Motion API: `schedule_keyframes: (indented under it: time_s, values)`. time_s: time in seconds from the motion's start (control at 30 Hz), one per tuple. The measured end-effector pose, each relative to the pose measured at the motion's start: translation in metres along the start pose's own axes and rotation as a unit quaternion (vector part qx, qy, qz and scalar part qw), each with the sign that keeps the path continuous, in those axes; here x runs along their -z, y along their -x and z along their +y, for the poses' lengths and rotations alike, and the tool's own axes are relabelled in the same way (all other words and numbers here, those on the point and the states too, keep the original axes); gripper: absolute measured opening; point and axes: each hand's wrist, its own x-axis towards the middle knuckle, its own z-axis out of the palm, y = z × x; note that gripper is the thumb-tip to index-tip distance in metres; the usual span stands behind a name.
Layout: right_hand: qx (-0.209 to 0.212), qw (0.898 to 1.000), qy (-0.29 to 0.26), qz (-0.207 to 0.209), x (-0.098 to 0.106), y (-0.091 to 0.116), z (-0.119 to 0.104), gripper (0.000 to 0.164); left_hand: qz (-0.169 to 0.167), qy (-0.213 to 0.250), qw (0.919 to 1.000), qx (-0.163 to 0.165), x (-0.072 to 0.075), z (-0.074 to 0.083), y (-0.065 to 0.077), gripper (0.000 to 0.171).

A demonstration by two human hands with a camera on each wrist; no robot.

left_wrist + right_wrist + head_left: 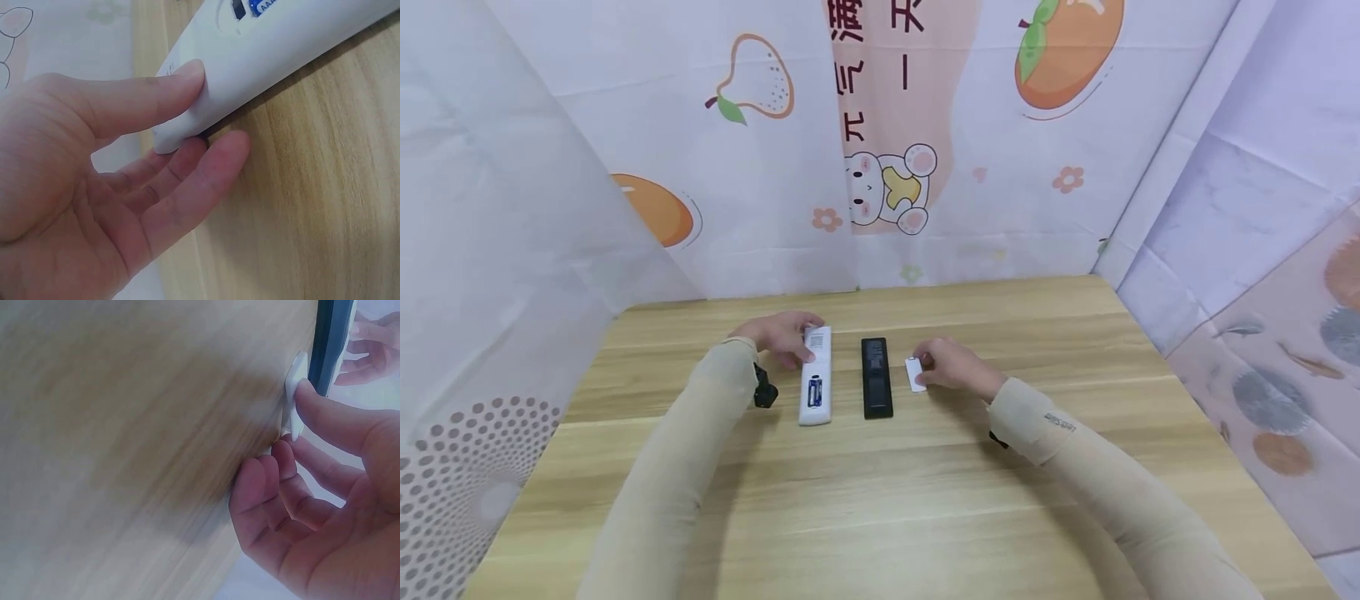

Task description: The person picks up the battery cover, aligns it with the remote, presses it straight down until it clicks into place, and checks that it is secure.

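Observation:
A white remote control point(816, 400) lies back side up, its battery compartment uncovered with blue AAA batteries point(815, 392) inside. My left hand point(784, 335) grips its far end. In the left wrist view the thumb point(187, 78) presses on the remote's back while fingers reach the edge and underside. To the right, my right hand point(953, 367) pinches a small white battery cover point(914, 375) between thumb and fingers. The right wrist view shows this cover point(296, 394) tilted on edge near the tabletop; whether it touches the wood I cannot tell.
Between the hands a black remote control point(877, 379) lies on the wooden table point(865, 517). Behind the table's far edge hangs a printed white curtain point(760, 183), with more sheeting at both sides.

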Motion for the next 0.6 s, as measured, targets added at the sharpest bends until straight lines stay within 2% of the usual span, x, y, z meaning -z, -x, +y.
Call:
schedule_keyframes:
  time_s: [0.2, 0.6]
  values:
    - [-0.003, 1.0, -0.012, -0.006, 0.0025, 0.002, 0.0029, 0.039, 0.001, -0.006, 1.0, -0.001, -0.0012, 0.0021, -0.0017, 0.082]
    - [-0.013, 1.0, -0.001, -0.014, 0.0051, 0.0046, -0.0007, 0.039, 0.008, -0.002, 1.0, -0.001, 0.0004, -0.0011, -0.0037, 0.081]
